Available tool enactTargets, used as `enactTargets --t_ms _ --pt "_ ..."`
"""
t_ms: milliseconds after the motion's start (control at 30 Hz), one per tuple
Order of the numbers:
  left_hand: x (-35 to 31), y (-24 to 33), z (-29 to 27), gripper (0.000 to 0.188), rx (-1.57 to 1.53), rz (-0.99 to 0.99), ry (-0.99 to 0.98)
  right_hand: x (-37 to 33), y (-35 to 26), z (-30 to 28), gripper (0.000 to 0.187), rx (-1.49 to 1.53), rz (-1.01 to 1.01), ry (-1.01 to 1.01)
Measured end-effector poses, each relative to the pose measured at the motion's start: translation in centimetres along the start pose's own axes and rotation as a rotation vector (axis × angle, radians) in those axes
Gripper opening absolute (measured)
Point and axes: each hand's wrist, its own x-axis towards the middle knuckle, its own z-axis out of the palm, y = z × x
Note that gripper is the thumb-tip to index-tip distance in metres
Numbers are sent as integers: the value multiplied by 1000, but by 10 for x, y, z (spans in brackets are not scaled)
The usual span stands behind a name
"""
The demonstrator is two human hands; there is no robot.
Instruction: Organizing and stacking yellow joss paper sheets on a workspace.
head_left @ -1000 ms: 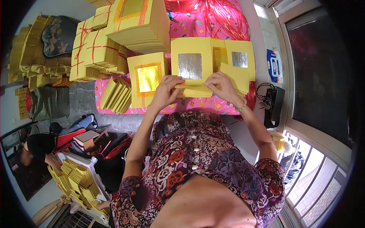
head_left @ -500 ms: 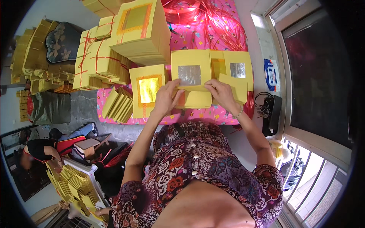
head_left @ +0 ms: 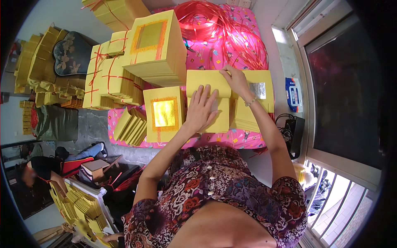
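A yellow paper sheet (head_left: 206, 77) with a folded-over flap lies in front of me at the middle of the table. My left hand (head_left: 201, 108) rests flat on it, fingers spread across the flap's near edge. At the flap's far right corner is my right hand (head_left: 237, 82), its fingers bent and closed on the paper's edge. The silver square seen earlier on this sheet is covered. Right of it lies a stack of yellow paper (head_left: 266, 80) with a silver square, partly behind my right forearm. On the left, another yellow stack (head_left: 151, 134) shows a shiny gold square in an orange border.
A tall paper stack (head_left: 171, 68) and bundles tied with red strips (head_left: 118, 76) stand at the far left. Folded papers (head_left: 131, 126) lean nearby. Red plastic strips (head_left: 231, 31) cover the back. At lower left, another person's arm (head_left: 58, 180) reaches over yellow papers (head_left: 84, 206).
The sheet's far part has been folded toward me, covering its silver square. My left hand has moved onto the flap and flattened; my right hand has gone to its far corner.
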Motion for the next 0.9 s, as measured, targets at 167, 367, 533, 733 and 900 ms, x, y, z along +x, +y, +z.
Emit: enactTargets --t_ms 167,367,533,733,900 --pt "7 -8 14 77 67 -32 -65 16 19 12 23 -137 -115 6" --pt "8 -10 20 77 71 -60 -70 29 9 21 22 -198 -168 -21" --pt "10 -11 22 77 78 -66 -77 41 1 43 22 -71 -220 -159" --pt "11 -10 21 75 39 -75 -77 41 -1 51 22 -95 -187 -262" --pt "8 -7 19 78 64 -78 -94 39 -8 47 21 -114 -166 -285"
